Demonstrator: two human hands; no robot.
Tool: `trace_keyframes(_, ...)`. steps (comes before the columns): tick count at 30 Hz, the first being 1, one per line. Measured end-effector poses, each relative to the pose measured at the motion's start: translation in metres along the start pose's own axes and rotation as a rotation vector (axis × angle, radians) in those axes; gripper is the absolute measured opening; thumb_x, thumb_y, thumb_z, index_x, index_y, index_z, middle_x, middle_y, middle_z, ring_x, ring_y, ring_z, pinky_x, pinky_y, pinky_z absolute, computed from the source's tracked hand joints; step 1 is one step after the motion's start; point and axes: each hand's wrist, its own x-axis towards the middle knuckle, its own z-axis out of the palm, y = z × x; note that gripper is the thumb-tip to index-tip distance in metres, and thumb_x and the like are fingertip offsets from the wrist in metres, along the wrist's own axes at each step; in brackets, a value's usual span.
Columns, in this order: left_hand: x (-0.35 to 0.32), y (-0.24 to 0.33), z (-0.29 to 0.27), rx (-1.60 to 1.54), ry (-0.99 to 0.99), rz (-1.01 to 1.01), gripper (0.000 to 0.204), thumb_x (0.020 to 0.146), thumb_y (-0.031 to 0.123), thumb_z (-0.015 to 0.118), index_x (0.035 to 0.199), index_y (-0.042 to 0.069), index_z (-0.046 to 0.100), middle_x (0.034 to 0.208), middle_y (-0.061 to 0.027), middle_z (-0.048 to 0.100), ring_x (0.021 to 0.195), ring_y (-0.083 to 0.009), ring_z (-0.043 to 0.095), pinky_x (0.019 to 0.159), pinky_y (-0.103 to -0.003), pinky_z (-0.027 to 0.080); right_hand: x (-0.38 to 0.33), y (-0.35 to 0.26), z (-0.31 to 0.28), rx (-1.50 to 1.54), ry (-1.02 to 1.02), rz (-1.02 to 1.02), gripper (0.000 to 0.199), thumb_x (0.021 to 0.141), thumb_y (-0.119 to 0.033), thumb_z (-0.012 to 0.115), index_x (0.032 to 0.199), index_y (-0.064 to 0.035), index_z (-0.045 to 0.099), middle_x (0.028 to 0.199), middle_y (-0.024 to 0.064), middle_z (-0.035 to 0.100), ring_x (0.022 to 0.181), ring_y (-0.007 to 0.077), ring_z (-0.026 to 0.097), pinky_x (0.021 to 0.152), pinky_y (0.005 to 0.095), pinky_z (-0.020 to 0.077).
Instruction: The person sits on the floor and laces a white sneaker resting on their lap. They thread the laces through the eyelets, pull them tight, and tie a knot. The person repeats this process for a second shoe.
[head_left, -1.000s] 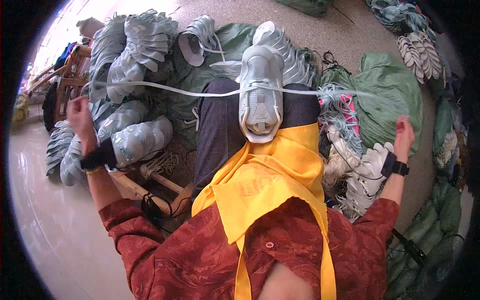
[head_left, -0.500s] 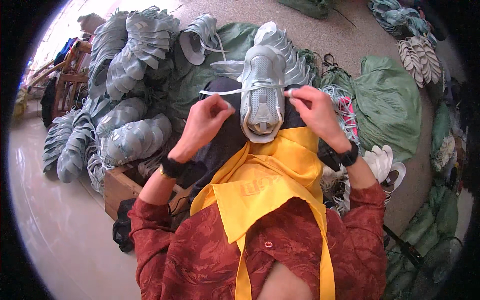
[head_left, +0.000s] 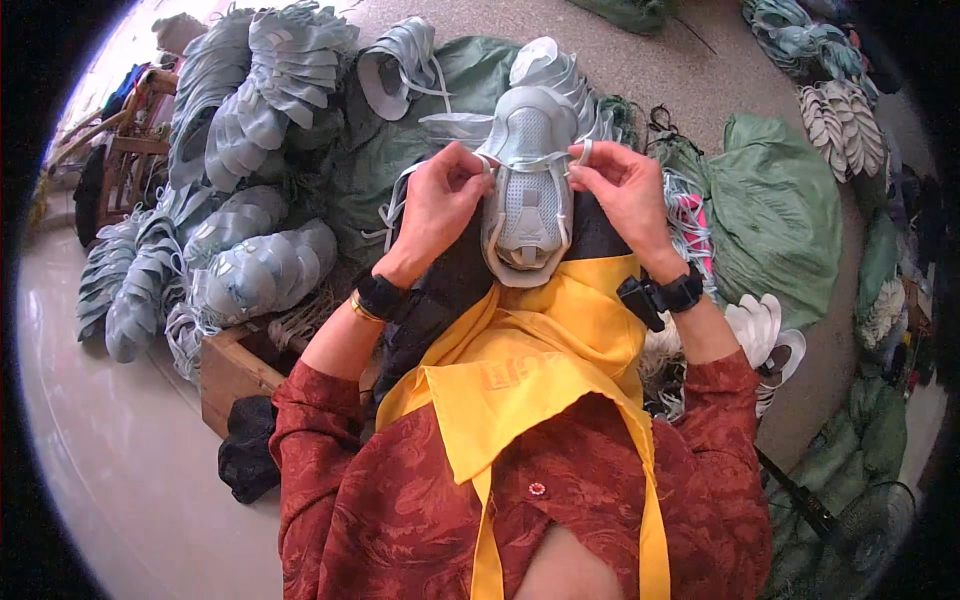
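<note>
**White lace (head_left: 528, 163) pinched at 2 sides of a pale shoe (head_left: 525, 215)**

From my distant post I watch 2 bare hands at work on the shoe. The left hand (head_left: 440, 205) has its thumb and bent fingers drawn together at the shoe's left edge, pinching the lace. The right hand (head_left: 627, 195) pinches the lace at the opposite edge between thumb and forefinger, its other fingers curled, and a short bit stands up past the fingertips. Between the 2 grips, the lace crosses over the top of the shoe.

The shoe lies lengthwise in the lap, over dark trousers (head_left: 440, 278), its near end against the yellow apron (head_left: 540, 400). I see perforated mesh panels on it.

Each wrist wears a black band; a gold bracelet (head_left: 366, 306) circles the left wrist too. Red patterned sleeves (head_left: 320, 425) reach up the forearms.

Farther out to the left, I have stacks of pale shoe pieces (head_left: 275, 95), with a wooden box (head_left: 237, 380) near the left forearm. Beyond the shoe, more nested pale pieces (head_left: 545, 62) rest by green sacking (head_left: 470, 75). On the right I see a bulging green sack (head_left: 780, 215), and white pieces (head_left: 755, 325) lie just beyond the right forearm.
</note>
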Motion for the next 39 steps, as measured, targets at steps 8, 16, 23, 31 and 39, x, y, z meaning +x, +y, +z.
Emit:
trace_keyframes(8,0.003,-0.005,-0.003,-0.063,-0.058,0.038,0.012,0.09,-0.006,0.068,0.09,0.0,0.057,0.103,-0.0101,0.073,0.091,-0.0106,0.067,0.085,-0.026,0.055,-0.004,0.012,0.005,0.069,0.046,-0.036,0.013,0.092,0.0,0.071,0.105,0.0027,0.072,0.093,0.0039,0.074,0.084,0.0096,0.071,0.078,0.0251,0.0593)
trace_keyframes(16,0.002,-0.008,-0.004,0.14,-0.024,0.046,0.008,0.089,-0.006,0.066,0.09,-0.001,0.059,0.092,-0.0052,0.07,0.085,-0.01,0.067,0.079,-0.026,0.057,-0.008,0.002,0.014,-0.275,0.086,-0.123,0.009,0.088,-0.002,0.075,0.096,-0.0012,0.072,0.088,0.0025,0.076,0.081,0.009,0.072,0.075,0.0253,0.0573)
trace_keyframes(23,0.005,-0.001,-0.003,0.014,0.005,-0.017,0.007,0.092,-0.002,0.068,0.089,-0.001,0.061,0.087,-0.0029,0.068,0.08,-0.0094,0.067,0.076,-0.026,0.057,-0.006,0.008,0.011,-0.32,0.086,-0.076,0.014,0.09,-0.004,0.076,0.102,-0.0019,0.07,0.093,0.0015,0.075,0.084,0.0065,0.069,0.077,0.0228,0.0554)
trace_keyframes(31,0.005,-0.003,0.005,-0.187,0.063,-0.029,0.008,0.093,-0.001,0.069,0.091,0.0,0.061,0.086,-0.0034,0.068,0.081,-0.0113,0.069,0.076,-0.026,0.058,-0.008,0.002,0.016,-0.38,0.175,-0.172,0.019,0.083,-0.008,0.082,0.086,-0.0038,0.064,0.076,0.0025,0.071,0.07,0.0093,0.069,0.067,0.0264,0.055)
trace_keyframes(39,0.002,0.0,0.01,0.17,0.115,0.107,0.01,0.087,-0.003,0.069,0.088,0.0,0.06,0.082,-0.0037,0.068,0.074,-0.0091,0.066,0.066,-0.027,0.054,-0.009,-0.001,0.016,-0.414,0.176,-0.225,0.015,0.083,-0.008,0.082,0.088,-0.0033,0.068,0.078,0.0039,0.072,0.069,0.0115,0.069,0.066,0.0269,0.0548)
